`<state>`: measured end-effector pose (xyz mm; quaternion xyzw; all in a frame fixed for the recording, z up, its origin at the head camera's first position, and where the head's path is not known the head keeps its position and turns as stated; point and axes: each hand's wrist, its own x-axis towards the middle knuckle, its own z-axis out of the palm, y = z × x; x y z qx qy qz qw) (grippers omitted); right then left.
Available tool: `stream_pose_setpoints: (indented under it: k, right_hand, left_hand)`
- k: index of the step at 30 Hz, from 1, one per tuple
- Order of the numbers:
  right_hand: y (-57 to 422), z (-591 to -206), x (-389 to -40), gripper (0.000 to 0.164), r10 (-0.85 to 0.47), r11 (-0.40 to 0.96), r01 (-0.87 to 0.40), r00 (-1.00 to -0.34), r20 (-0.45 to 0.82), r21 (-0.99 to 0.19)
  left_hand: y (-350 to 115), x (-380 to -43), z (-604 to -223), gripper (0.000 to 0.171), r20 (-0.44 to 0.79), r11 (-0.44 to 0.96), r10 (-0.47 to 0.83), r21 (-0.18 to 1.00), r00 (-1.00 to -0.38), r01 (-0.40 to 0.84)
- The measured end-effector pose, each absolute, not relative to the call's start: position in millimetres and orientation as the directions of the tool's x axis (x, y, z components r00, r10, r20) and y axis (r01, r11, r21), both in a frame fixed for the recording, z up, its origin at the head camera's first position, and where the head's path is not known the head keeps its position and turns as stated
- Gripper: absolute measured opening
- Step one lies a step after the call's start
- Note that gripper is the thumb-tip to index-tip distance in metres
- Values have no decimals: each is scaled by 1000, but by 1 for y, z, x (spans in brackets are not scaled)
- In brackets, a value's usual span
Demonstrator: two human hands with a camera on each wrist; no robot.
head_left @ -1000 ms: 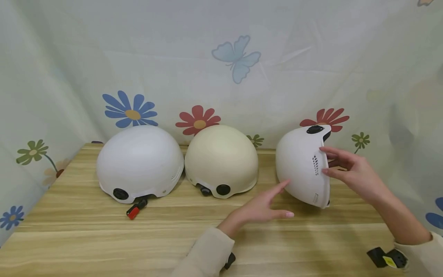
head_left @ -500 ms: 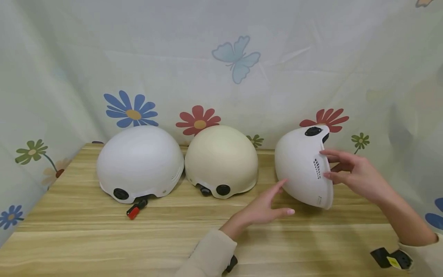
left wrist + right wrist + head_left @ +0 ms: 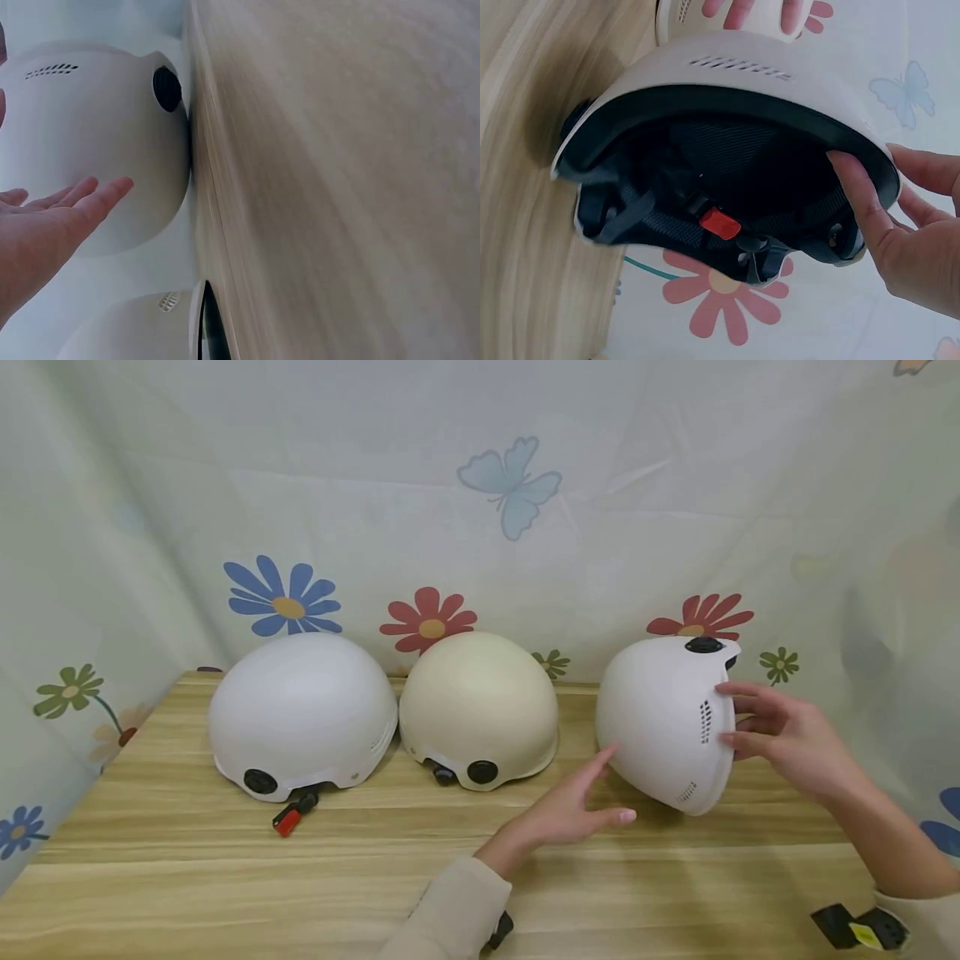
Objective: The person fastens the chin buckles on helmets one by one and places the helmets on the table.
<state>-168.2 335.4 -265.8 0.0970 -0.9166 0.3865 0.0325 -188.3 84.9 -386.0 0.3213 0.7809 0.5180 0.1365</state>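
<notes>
Nearest, 2 beige sleeves (image 3: 453, 902) are showing at 6 and 4 o'clock, and a black gadget (image 3: 858, 928) with a yellow label is sitting beside the right one. The left hand (image 3: 558, 814) is stretching its fingers straight, thumb spread away, gripping nothing; its fingertips are pointing to 2 o'clock, right by the tipped white helmet (image 3: 652, 722), though I cannot tell whether they are touching it. At that helmet's 3 o'clock, the right hand (image 3: 798, 739) is curling its thumb and fingers to pinch the rim. The helmet is turning its hollow side toward 3 o'clock, and a red buckle (image 3: 721, 223) is showing inside. At its 9 o'clock, a cream helmet (image 3: 480, 706) is sitting upright on the wooden table (image 3: 337, 893), with another white helmet (image 3: 303, 710) just beside it at 9 o'clock. Behind all 3, a flowered cloth (image 3: 337, 485) is hanging.
</notes>
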Motion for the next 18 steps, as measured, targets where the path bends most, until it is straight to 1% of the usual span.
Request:
stream_pose_setpoints:
  k: [6, 10, 14, 16, 18]
  right_hand:
    - [338, -267, -164, 56, -134, 659, -174, -984, 114, -731]
    - [339, -268, -163, 55, -111, 650, -170, -985, 128, -740]
    - [344, -270, -162, 51, -77, 612, -155, -988, 137, -776]
    - [347, -271, -161, 49, -60, 561, -141, -990, 129, -816]
    - [351, -271, -160, 46, -51, 456, -127, -992, 117, -881]
  left_hand:
    - [82, -190, -380, 77, 81, 270, 614, 913, -785, 306]
    - [80, -192, -379, 76, 92, 278, 605, 906, -791, 318]
    - [78, -192, -376, 75, 113, 264, 605, 906, -788, 332]
    - [76, -192, -374, 75, 132, 241, 611, 908, -781, 342]
    - [75, -192, -371, 74, 167, 223, 613, 901, -772, 372]
